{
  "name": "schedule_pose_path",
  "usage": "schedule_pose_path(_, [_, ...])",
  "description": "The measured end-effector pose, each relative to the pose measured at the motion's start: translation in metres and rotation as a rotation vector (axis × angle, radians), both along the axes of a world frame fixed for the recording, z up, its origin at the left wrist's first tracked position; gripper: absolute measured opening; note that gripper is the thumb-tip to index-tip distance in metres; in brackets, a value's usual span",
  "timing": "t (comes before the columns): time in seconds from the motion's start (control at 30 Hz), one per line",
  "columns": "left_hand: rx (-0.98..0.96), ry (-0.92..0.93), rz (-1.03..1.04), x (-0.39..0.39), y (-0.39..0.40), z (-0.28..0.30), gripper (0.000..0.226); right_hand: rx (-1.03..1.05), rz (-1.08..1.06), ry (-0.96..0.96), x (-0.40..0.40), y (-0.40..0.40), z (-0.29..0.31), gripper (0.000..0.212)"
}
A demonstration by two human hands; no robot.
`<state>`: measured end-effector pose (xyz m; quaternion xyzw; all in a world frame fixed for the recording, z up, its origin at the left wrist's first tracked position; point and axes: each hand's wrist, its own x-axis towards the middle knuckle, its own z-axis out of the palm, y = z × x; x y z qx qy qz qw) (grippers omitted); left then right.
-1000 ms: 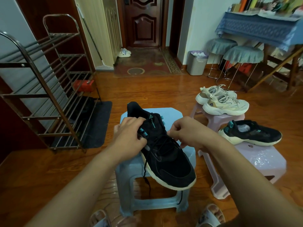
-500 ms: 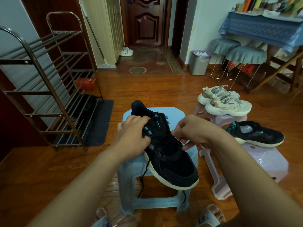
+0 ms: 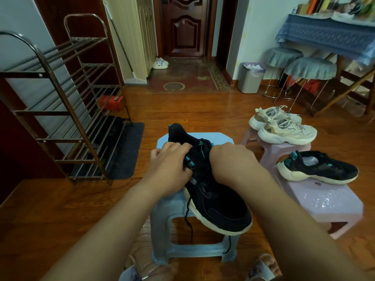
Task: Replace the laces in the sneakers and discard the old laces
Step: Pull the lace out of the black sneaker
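While both hands are working at the collar of the shoe, I am logging the following. The left hand (image 3: 170,165) is curling its fingers round the left side of the black sneaker (image 3: 211,191) near the teal eyelet loops, gripping the upper. The right hand (image 3: 233,163) is closing over the tongue and eyelet row from the right; its fingertips are hidden, so I cannot tell whether it is pinching the lace or only the upper.

The sneaker is resting on the blue stool (image 3: 221,138) directly in front of me, toe pointing toward me and overhanging the near edge. The old black lace (image 3: 188,216) is trailing loose off the left side and hanging below the seat; a second end is dangling under the toe.

In my judgement the step in hand is drawing the old lace out of the upper eyelets. To do it well I am advising: brace the upper firmly with the left hand, pull one crossing at a time, and keep the shoe flat so it is not tipping off the stool.

Further out, the matching black sneaker (image 3: 318,169) is sitting on a pink stool (image 3: 324,201), apparently unlaced, with a cream pair (image 3: 284,126) behind it. A bin (image 3: 250,79) is standing by the far wall, a likely place for the old laces.
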<state>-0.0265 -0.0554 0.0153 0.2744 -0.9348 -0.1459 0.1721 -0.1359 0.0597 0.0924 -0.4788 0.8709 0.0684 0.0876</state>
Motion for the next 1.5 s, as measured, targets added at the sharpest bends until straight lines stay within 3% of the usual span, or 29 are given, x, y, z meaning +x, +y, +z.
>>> schedule_pose_path(0.13, [0.008, 0.005, -0.013, 0.001, -0.002, -0.001, 0.048, 0.022, 0.044, -0.052, -0.013, 0.000, -0.001, 0.022])
schedule_pose_path(0.23, [0.022, 0.025, -0.029, 0.003, -0.005, -0.002, 0.043, -0.129, -0.073, -0.518, -0.043, 0.012, -0.011, 0.029])
schedule_pose_path(0.33, [0.011, 0.020, -0.029, 0.004, -0.007, -0.003, 0.041, -0.333, -0.209, -1.002, -0.063, 0.034, -0.029, 0.023])
schedule_pose_path(0.43, [0.005, 0.017, -0.024, 0.004, -0.009, -0.003, 0.038, -0.336, -0.321, -1.309, -0.070, 0.056, -0.045, 0.029])
schedule_pose_path(0.53, [0.014, 0.012, -0.022, 0.005, -0.009, -0.004, 0.039, -0.285, -0.318, -1.159, -0.067, 0.069, -0.041, 0.027])
schedule_pose_path(0.63, [0.031, 0.021, -0.026, 0.003, -0.009, -0.004, 0.038, -0.512, -0.317, -0.798, -0.063, 0.057, -0.042, 0.026])
schedule_pose_path(0.77, [0.049, 0.030, -0.023, 0.001, -0.008, -0.004, 0.038, -0.580, -0.055, -0.663, -0.050, 0.033, -0.053, 0.020])
schedule_pose_path(0.83, [0.064, 0.043, -0.029, 0.003, -0.009, -0.004, 0.038, -0.615, -0.041, -0.555, -0.054, 0.037, -0.049, 0.010])
schedule_pose_path(0.9, [0.076, 0.058, -0.039, 0.005, -0.010, -0.004, 0.039, -0.501, -0.122, -0.565, -0.068, 0.053, -0.041, 0.014])
schedule_pose_path(1.0, [0.079, 0.064, -0.054, 0.006, -0.011, -0.005, 0.041, -0.138, -0.327, -0.761, -0.084, 0.084, -0.032, 0.027])
schedule_pose_path(1.03, [0.078, 0.065, -0.053, 0.006, -0.012, -0.005, 0.042, -0.091, -0.349, -0.715, -0.088, 0.086, -0.032, 0.029])
schedule_pose_path(1.07, [0.080, 0.066, -0.051, 0.005, -0.012, -0.005, 0.042, -0.119, -0.357, -0.596, -0.091, 0.083, -0.035, 0.028])
schedule_pose_path(1.13, [0.088, 0.067, -0.046, 0.004, -0.011, -0.005, 0.041, -0.378, -0.330, -0.383, -0.088, 0.067, -0.043, 0.023])
schedule_pose_path(1.2, [0.100, 0.077, -0.043, 0.003, -0.010, -0.005, 0.039, -0.587, -0.177, -0.507, -0.068, 0.047, -0.043, 0.011])
schedule_pose_path(1.27, [0.117, 0.089, -0.040, 0.004, -0.009, -0.004, 0.038, -0.602, -0.021, -0.594, -0.050, 0.033, -0.046, 0.019])
schedule_pose_path(1.3, [0.123, 0.091, -0.041, 0.004, -0.009, -0.004, 0.038, -0.616, 0.011, -0.550, -0.048, 0.030, -0.049, 0.013])
schedule_pose_path(1.33, [0.127, 0.095, -0.043, 0.005, -0.009, -0.004, 0.039, -0.645, -0.006, -0.496, -0.053, 0.030, -0.053, 0.006])
schedule_pose_path(1.4, [0.134, 0.096, -0.046, 0.007, -0.009, -0.003, 0.041, -0.606, -0.204, -0.448, -0.081, 0.038, -0.055, 0.012])
schedule_pose_path(1.5, [0.142, 0.102, -0.052, 0.008, -0.009, -0.003, 0.044, -0.121, -0.606, -0.277, -0.124, 0.062, -0.048, 0.019])
